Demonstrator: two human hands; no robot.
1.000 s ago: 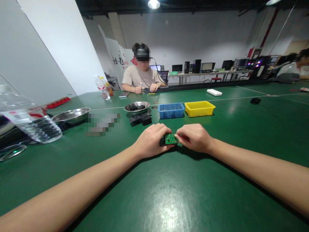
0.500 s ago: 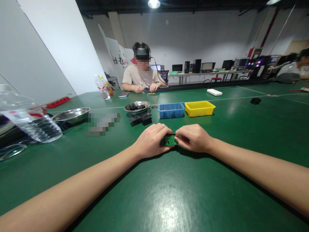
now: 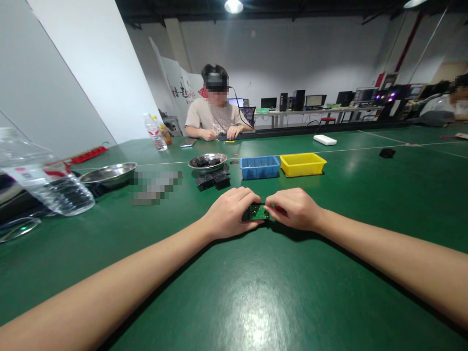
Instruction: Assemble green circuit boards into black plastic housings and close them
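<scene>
A small green circuit board (image 3: 259, 212) with a dark edge sits between my two hands, just above or on the green table (image 3: 252, 282). My left hand (image 3: 232, 212) grips it from the left, thumb at the near side and fingers over the far side. At its right edge, the fingertips of my right hand (image 3: 294, 208) are pinched together; whether they hold a small part there is hidden. Beyond my left hand, black box-shaped parts (image 3: 213, 180) lie in front of a metal dish (image 3: 207, 168) that holds more black pieces.
Past my hands stand a blue bin (image 3: 259, 168) with small parts and a yellow bin (image 3: 302, 165). Leftward are a metal plate (image 3: 109, 175) and a tilted water bottle (image 3: 47, 178). A white box (image 3: 325, 140) and black part (image 3: 387, 153) lie rightward. A person (image 3: 215, 112) works opposite.
My right fingertips have shifted very slightly at the board's right edge. My left hand and the board stay almost where they were.
</scene>
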